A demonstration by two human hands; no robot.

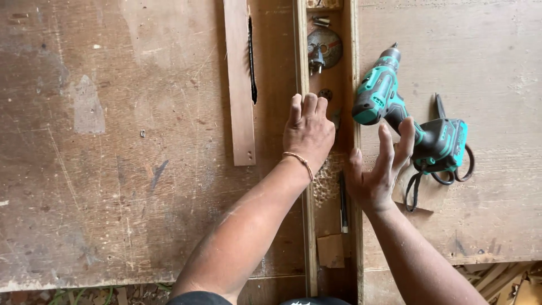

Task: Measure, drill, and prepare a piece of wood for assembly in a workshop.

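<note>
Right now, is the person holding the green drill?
No, the right hand is open beside the drill, which lies on the table.

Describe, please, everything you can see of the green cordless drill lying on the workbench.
The cordless drill is teal green with black and grey parts and looks like plastic. It lies on its side on the worn plywood workbench, just right of the wooden trough. Its dark chuck points up and away, and its battery base sits toward the lower right, over black scissors. The right hand is open at the handle, fingers close to or touching the grip; which one cannot be told.
</note>
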